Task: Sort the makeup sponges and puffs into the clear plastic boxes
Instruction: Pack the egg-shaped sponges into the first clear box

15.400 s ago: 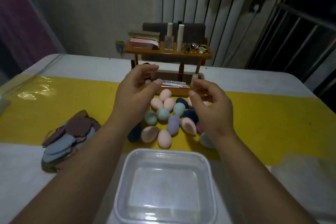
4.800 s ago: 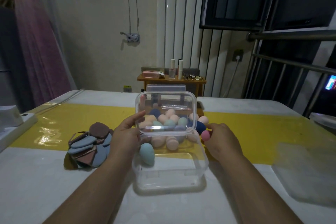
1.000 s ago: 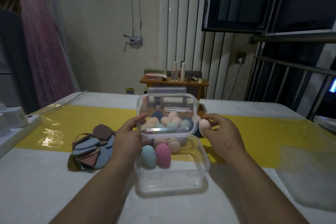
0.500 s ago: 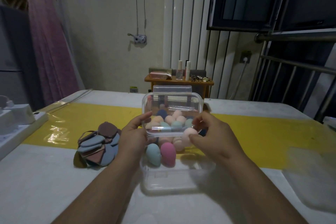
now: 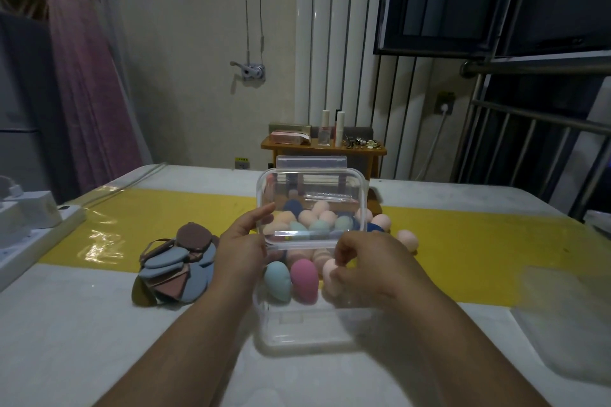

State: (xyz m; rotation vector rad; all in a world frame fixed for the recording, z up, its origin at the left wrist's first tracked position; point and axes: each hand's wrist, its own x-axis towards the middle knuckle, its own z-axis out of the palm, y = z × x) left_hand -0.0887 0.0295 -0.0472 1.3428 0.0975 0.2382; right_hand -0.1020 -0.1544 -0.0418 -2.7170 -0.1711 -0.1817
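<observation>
Setting the pale pink egg-shaped sponge (image 5: 330, 274) beside the magenta egg-shaped sponge (image 5: 303, 279) in the clear plastic box (image 5: 297, 330), the right hand (image 5: 367, 264) pinches it; probably best to let go low so nothing topples. Left hand (image 5: 241, 248) grips the raised clear lid (image 5: 330, 185). White table (image 5: 82, 324), yellow strip (image 5: 479, 251), flat puffs (image 5: 178, 269) left, dim room.

One teal sponge (image 5: 277, 281), magenta sponge (image 5: 303, 279), perhaps peach sponge (image 5: 329, 272).
</observation>
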